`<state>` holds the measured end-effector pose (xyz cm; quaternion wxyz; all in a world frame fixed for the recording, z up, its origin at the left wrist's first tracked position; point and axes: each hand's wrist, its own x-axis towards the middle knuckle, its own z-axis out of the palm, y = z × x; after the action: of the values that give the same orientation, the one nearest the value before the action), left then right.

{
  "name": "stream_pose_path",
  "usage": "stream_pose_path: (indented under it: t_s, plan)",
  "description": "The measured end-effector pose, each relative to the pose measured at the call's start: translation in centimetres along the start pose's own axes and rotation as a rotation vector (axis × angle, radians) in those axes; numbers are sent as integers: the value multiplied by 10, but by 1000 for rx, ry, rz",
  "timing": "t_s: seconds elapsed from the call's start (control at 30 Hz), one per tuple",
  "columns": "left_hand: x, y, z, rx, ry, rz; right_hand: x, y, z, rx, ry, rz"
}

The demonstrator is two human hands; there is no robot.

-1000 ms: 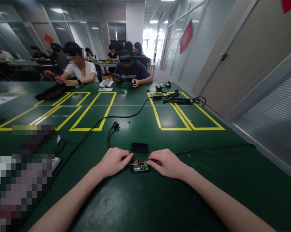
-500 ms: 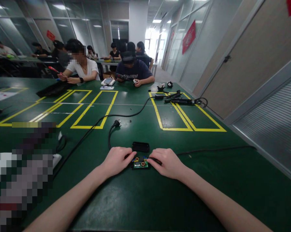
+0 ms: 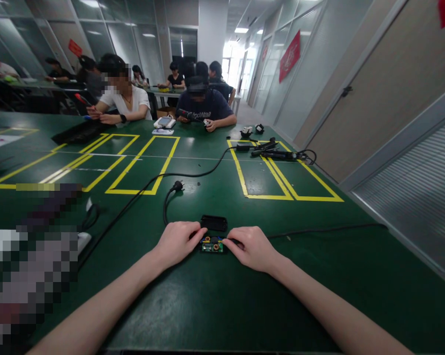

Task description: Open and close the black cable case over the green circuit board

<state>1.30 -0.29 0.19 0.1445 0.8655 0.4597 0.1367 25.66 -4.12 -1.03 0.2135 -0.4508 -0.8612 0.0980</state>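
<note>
On the big green table [image 3: 192, 305], toward the front edge, the left hand [image 3: 176, 245] pinches a plug cord [image 3: 165, 211], the right hand [image 3: 255, 250] a long cord [image 3: 325, 229]. A black lid [image 3: 214, 223] lies behind the green board [image 3: 212, 246] between them.

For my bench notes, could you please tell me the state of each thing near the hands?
Circuit board: exposed
Black cover: off, hollow side up
Plug: unplugged
Plug cable: curved
Right cable: fairly straight
Left hand: pinching plug cable
Right hand: pinching right cable
</note>
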Motion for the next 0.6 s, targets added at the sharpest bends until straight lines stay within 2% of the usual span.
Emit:
stream_pose_path:
  t_s: [0.33, 0.6]
  plan:
    - [0, 5, -1, 69, -3, 12, 5, 3, 0, 1, 19, 56]
    - [0, 8, -2, 76, -83, -19, 7, 4, 2, 52, 46, 45]
